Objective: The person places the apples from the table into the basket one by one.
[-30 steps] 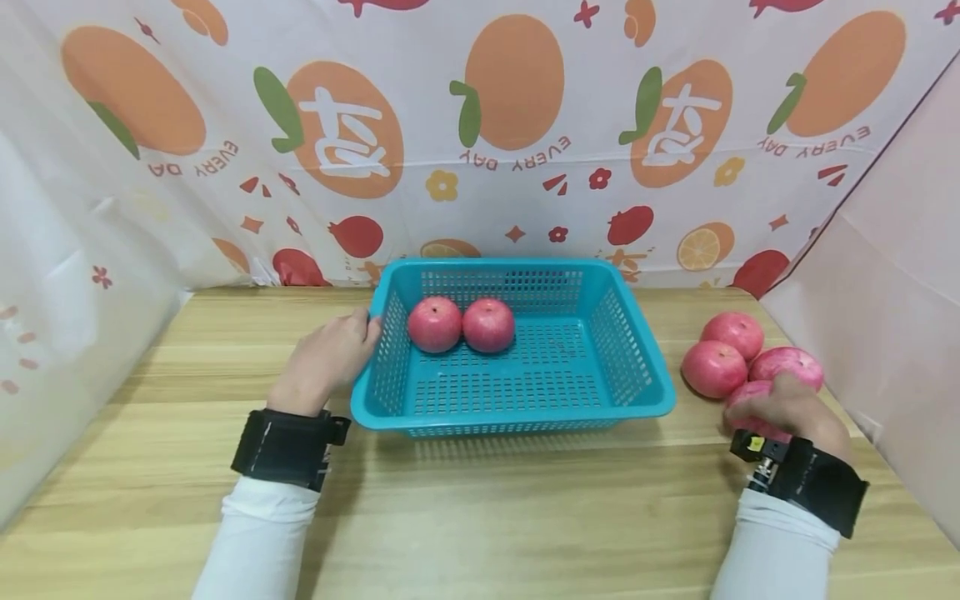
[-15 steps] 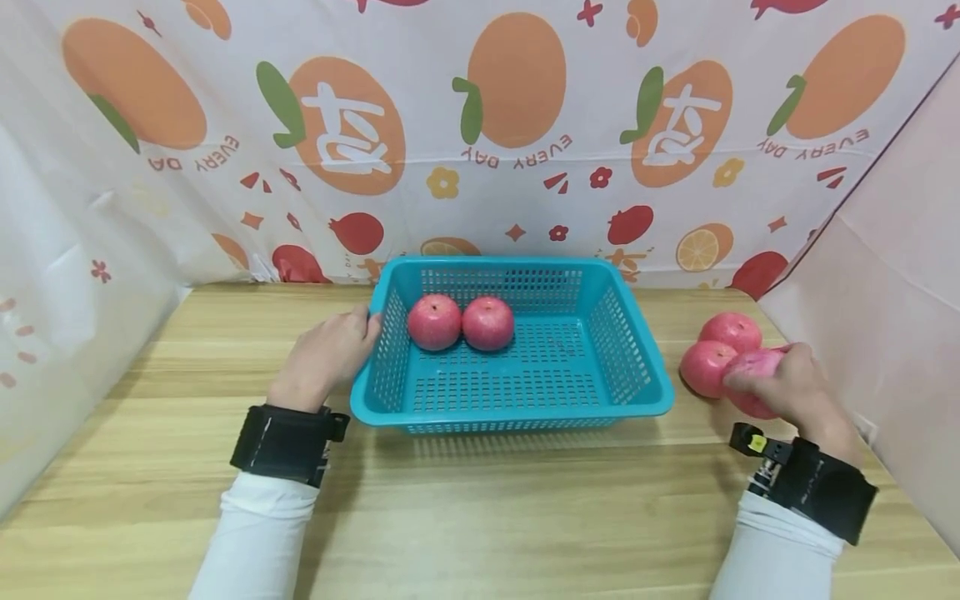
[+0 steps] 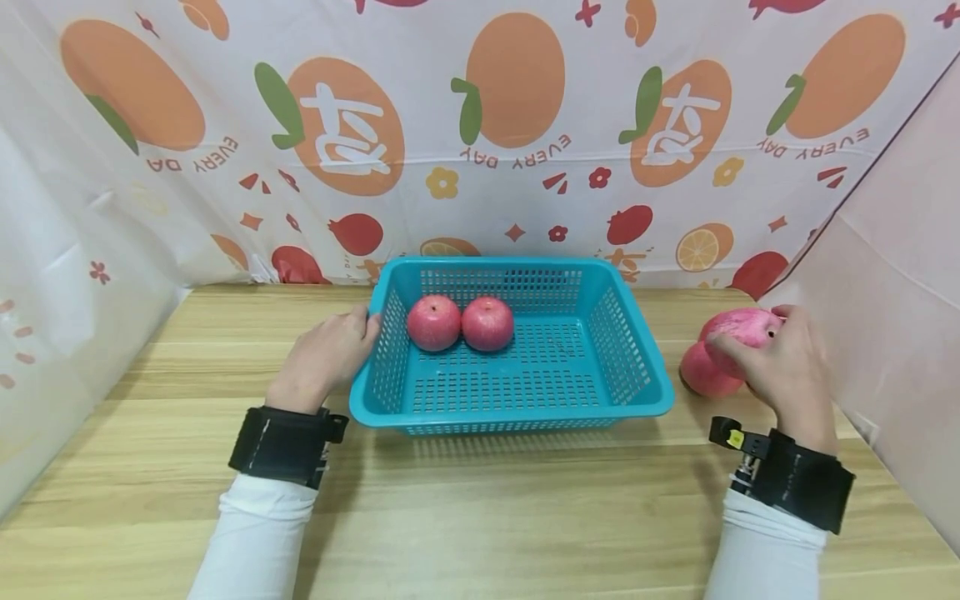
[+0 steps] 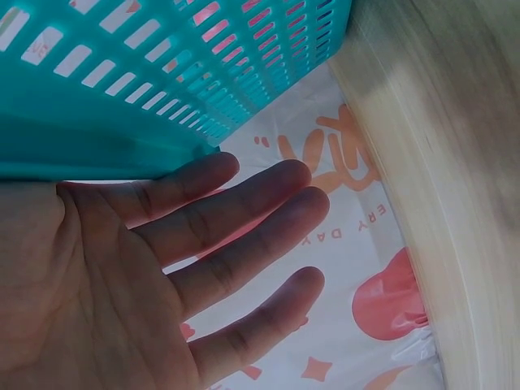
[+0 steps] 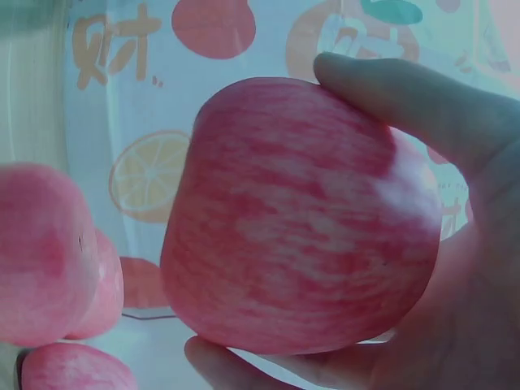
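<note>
My right hand holds a pink-red apple between thumb and fingers, raised over the loose apples at the right. One loose apple shows below it in the head view; others appear at the left of the right wrist view. My left hand is at the left rim of a blue-green plastic basket, its thumb hooked over the rim. In the left wrist view its fingers extend under the rim, outside the perforated wall. Two apples sit side by side in the basket's left part.
The basket stands on a light wood table. A white fruit-printed cloth hangs behind, and pale sheeting borders the right side. Each wrist wears a black strap with a small camera.
My right hand has lifted an apple from the right-hand group, moving it up and toward the back. The left hand, the basket and the two apples in it have stayed in place.
</note>
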Demonstrator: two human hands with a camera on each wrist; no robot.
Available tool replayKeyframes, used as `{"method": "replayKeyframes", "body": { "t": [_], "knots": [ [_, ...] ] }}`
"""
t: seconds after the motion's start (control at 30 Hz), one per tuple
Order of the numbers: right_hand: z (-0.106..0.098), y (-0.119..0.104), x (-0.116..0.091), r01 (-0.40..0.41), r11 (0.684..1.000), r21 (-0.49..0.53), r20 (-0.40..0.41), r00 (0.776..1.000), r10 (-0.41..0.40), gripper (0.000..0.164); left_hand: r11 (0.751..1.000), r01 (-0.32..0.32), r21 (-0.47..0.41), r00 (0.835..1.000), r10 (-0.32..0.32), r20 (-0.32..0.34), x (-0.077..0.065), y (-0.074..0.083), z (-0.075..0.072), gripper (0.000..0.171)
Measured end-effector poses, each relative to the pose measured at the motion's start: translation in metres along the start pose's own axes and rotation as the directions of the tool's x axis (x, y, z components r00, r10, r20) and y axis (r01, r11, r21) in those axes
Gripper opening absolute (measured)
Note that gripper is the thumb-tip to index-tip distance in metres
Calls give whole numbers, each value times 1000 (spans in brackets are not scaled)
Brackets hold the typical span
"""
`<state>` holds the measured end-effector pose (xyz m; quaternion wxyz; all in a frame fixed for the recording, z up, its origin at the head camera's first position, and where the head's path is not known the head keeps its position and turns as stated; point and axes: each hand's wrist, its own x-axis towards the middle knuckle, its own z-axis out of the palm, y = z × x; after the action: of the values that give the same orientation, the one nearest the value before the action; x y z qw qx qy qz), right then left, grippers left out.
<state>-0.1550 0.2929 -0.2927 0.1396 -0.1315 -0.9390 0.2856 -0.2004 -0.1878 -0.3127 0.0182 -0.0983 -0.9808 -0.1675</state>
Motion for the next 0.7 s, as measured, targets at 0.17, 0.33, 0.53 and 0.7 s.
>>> {"method": "replayKeyframes", "body": {
  "t": [0.17,0.33,0.53,0.7],
  "knots": [
    [1,-5,1,-13,1000,13,-11,1000,13,91,1000,7,1,1000,-7,6,0,0,0,45],
    [2,-8,1,10,1000,16,-3,1000,-10,89,1000,8,0,1000,-8,8,0,0,0,45],
    [3,-10,1,20,999,28,-1,1000,-20,88,1000,1,-3,1000,-1,1,0,1,0,44],
    [5,-21,2,96,994,62,-23,995,-94,88,1000,1,-2,1000,-1,0,0,1,0,43]
  ]
}}
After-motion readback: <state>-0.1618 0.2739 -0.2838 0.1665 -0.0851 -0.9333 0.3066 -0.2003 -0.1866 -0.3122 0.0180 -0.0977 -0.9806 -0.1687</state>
